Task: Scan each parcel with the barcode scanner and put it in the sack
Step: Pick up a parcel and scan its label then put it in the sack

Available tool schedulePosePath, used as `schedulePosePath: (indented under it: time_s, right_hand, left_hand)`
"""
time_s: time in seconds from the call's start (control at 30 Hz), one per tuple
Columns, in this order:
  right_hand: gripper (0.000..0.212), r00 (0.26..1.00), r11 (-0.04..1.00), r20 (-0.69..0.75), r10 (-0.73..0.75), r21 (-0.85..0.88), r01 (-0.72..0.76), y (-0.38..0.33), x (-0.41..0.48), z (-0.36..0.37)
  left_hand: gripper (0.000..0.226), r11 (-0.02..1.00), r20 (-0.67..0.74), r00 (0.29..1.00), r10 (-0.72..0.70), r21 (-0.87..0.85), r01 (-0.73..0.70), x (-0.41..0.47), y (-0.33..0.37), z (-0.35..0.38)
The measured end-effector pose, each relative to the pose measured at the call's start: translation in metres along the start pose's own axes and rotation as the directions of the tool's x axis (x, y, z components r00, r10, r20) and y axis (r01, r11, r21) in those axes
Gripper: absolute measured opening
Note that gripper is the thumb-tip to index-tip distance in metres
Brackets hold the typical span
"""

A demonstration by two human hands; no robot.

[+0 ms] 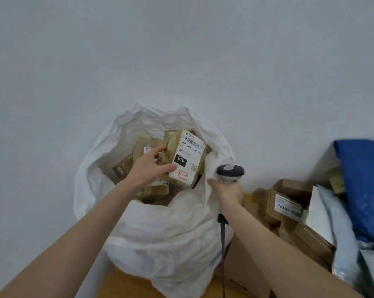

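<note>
— What are the left fingers doing?
— The left hand grips a parcel. The thumb lies across the lower corner of its label, and the other fingers are curled round the side away from it.

— And the right?
— The right hand is closed round the handle of the scanner, whose head sits just above the fingers. Its cable hangs below the wrist.

— Where is the parcel relative to them?
— It is tilted, label up, between the two sets of fingers. It is in the left ones and just apart from the scanner head.

— What room is there?
— The sack gapes wide around the left fingers, with other parcels packed just beneath them. Its near rim folds up against the right fingers. Beyond those, to their right, cartons and a blue bag crowd together.
</note>
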State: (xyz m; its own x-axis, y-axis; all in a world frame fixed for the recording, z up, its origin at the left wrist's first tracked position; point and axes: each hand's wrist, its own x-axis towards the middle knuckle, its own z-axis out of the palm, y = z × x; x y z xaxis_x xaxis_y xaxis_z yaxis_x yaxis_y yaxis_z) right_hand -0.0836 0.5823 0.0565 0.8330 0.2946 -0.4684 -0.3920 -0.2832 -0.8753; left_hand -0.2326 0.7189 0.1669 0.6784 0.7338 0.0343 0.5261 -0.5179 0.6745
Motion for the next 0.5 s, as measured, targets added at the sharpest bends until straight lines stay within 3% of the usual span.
schedulePosePath:
  time_s: [0.07, 0.17, 0.33, 0.43, 0.5]
  right_hand:
    - [0.041, 0.999, 0.999, -0.038, 0.031, -0.021, -0.032, -0.002, 0.006, 0.004]
    - [0.015, 0.999, 0.989, -0.042, 0.013, 0.150, -0.006, -0.019, 0.000, -0.015]
    - [0.021, 0.977, 0.854, -0.023, -0.212, 0.481, 0.197, -0.096, -0.042, -0.071]
    - [0.024, 0.947, 0.827, -0.023, -0.322, 0.480, 0.293, -0.112, -0.063, -0.091]
    - [0.022, 0.950, 0.860, -0.003, -0.312, 0.423, 0.284, -0.101, -0.067, -0.098]
  left_hand:
    - [0.074, 0.999, 0.008, 1.000, 0.016, 0.035, -0.016, 0.006, 0.000, -0.004]
    - [0.071, 0.996, 0.065, 0.998, 0.002, 0.093, -0.008, 0.014, 0.005, -0.011]
    - [0.069, 0.940, 0.269, 0.963, -0.010, 0.330, -0.082, 0.020, 0.026, -0.014]
    - [0.051, 0.886, 0.445, 0.895, -0.013, 0.421, -0.196, 0.017, 0.033, 0.007]
    - [0.035, 0.851, 0.606, 0.787, -0.117, 0.470, -0.235, 0.009, 0.028, 0.030]
